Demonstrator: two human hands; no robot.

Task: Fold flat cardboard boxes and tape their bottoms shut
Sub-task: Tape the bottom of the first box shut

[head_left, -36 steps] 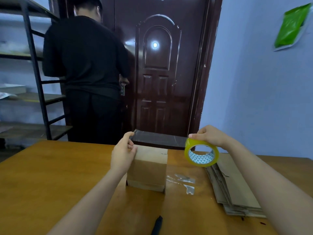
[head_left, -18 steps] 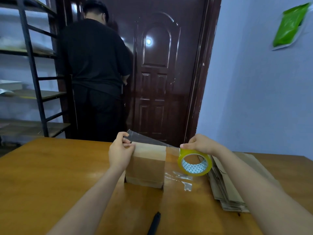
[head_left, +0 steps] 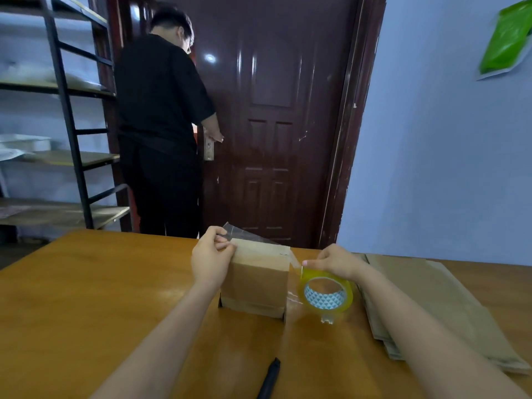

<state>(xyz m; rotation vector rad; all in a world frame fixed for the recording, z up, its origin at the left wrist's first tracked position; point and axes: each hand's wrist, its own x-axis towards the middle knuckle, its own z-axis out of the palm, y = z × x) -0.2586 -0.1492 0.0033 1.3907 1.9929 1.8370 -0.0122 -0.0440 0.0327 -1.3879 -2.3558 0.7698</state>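
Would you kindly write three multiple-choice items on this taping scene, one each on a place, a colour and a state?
1. Where does the stack of flat cardboard lie?
A. right of the box
B. left of the box
C. on the shelf

2. What colour is the tape roll?
A. red
B. yellow
C. black

3. What is the left hand doing?
A. resting flat on the table
B. gripping the pen
C. pinching the tape end at the box's top

Answers:
1 A: the stack lies on the table right of the box.
2 B: the roll, in the right hand, is yellow.
3 C: the left hand holds the tape there; the pen lies untouched.
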